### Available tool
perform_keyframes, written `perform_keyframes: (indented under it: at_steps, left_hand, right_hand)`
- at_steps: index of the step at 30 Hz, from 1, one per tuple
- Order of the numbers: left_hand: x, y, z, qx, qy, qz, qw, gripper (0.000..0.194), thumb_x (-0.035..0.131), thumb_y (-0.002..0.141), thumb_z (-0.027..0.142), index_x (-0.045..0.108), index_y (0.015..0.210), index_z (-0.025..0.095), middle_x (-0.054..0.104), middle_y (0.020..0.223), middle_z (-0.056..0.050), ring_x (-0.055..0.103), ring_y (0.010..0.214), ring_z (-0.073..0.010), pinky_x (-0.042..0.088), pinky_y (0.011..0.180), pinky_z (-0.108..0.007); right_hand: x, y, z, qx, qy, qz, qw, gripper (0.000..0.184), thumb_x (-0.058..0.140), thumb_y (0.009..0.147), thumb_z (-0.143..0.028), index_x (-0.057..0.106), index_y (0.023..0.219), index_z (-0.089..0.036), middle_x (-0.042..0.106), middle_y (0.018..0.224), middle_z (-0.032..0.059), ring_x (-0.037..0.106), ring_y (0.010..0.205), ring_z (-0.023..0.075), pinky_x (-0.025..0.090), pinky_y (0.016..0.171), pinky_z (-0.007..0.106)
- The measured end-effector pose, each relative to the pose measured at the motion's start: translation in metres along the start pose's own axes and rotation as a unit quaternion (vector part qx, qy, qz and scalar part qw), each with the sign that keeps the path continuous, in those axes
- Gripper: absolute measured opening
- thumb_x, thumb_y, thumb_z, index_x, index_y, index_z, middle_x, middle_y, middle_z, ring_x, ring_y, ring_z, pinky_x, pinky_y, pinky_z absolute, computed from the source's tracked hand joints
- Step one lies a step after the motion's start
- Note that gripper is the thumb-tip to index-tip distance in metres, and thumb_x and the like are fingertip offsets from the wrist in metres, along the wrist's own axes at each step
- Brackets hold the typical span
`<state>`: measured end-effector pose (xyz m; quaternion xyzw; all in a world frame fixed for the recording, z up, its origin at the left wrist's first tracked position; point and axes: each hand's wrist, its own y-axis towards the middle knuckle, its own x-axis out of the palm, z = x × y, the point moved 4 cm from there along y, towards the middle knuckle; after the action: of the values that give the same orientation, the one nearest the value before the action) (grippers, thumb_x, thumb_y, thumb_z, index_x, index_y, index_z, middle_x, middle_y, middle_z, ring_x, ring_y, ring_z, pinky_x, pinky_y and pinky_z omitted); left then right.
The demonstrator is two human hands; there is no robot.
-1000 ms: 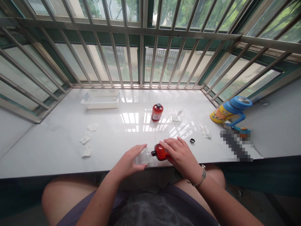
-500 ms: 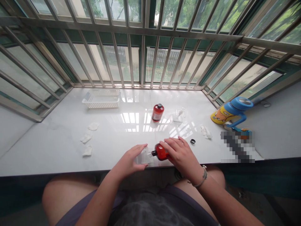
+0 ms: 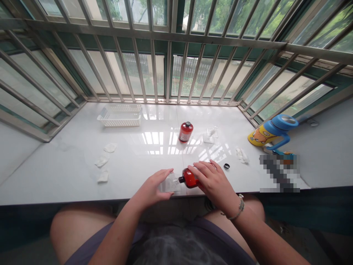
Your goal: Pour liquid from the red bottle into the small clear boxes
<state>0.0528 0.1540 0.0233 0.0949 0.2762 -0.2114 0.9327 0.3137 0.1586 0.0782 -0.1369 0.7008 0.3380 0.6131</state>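
The worktop (image 3: 68, 175) has a smooth, glossy white finish that mirrors the window light. Across its far side run metal bars (image 3: 154, 35) with a dull sheen. The near red bottle (image 3: 190, 177) looks like shiny, see-through plastic or glass, as does the far red bottle (image 3: 186, 133); the clear container (image 3: 168, 184) is transparent too. At far left I see a perforated plastic basket (image 3: 120, 120). The white pads (image 3: 102, 161) on the left look soft and matt, like cotton or tissue; the shorts (image 3: 91, 244) are matt cloth.
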Motion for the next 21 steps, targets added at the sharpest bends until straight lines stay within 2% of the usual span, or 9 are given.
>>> perform_keyframes:
  at_steps: [21]
  left_hand:
    - [-0.0007,0.001,-0.0002,-0.004,-0.009,-0.007,1.0,0.082,0.085,0.083,0.025,0.053,0.158,0.032,0.062,0.156,-0.007,0.061,0.143,-0.03,0.049,0.124,-0.046]
  right_hand:
    - [-0.0051,-0.0014,0.0038,-0.002,-0.011,-0.012,1.0,0.056,0.062,0.101,-0.012,0.055,0.154,-0.028,0.068,0.146,0.0083,0.058,0.137,0.0281,0.029,0.125,0.053]
